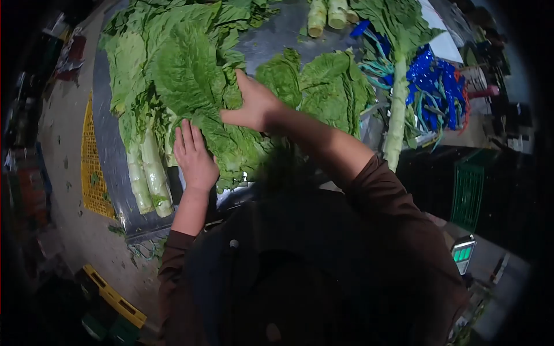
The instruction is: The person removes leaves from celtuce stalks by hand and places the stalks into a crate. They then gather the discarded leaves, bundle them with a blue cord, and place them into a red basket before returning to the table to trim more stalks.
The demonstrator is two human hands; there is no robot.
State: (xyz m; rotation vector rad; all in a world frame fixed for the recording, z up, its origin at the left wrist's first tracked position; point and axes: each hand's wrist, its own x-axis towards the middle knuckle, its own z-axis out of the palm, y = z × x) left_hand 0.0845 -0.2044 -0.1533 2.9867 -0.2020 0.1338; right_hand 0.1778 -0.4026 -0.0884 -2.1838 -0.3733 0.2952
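Note:
Large green leaves (187, 69) lie piled across the dark table (265, 40). My left hand (195, 157) rests flat on the near edge of the leaf pile, its fingers stretched out, just right of thick pale stems (153, 167). My right hand (251, 104) is over the middle of the pile, thumb and fingers spread wide apart, touching or just above the leaves. More leaves (332, 86) lie right of my right hand. Whether anything is under either palm is hidden.
A long stem with leaves (398, 104) lies at the right, beside blue plastic and cords (435, 86). Cut stems (329, 14) are at the far edge. A yellow grate (95, 167) stands left of the table; a green crate (467, 190) is at the right.

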